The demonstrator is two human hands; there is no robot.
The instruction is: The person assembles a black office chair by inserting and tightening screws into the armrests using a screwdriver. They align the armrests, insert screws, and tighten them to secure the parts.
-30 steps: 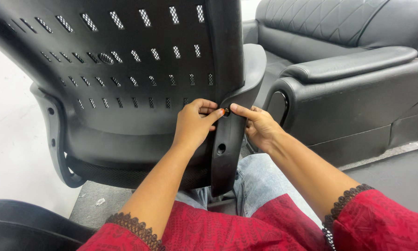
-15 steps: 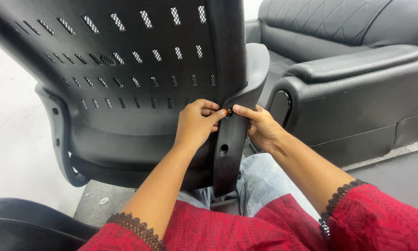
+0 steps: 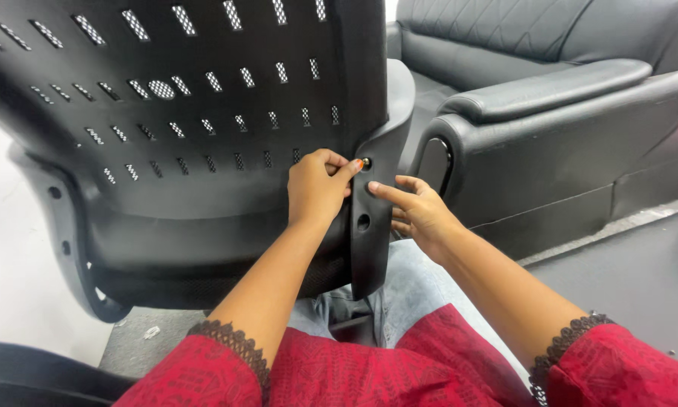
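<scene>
Black plastic chair back fills the frame, top cut off. Left hand pinches a small screw at the support bracket; right hand, at four o'clock, fingers spread, touches the bracket, its far side hidden.

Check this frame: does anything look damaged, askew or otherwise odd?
Nothing looks damaged or spilled. The office chair backrest leans tilted against the person's lap. On its upright support bar, the lower screw hole is empty, while the left hand fingers the upper one and the right hand touches the bar.
</scene>
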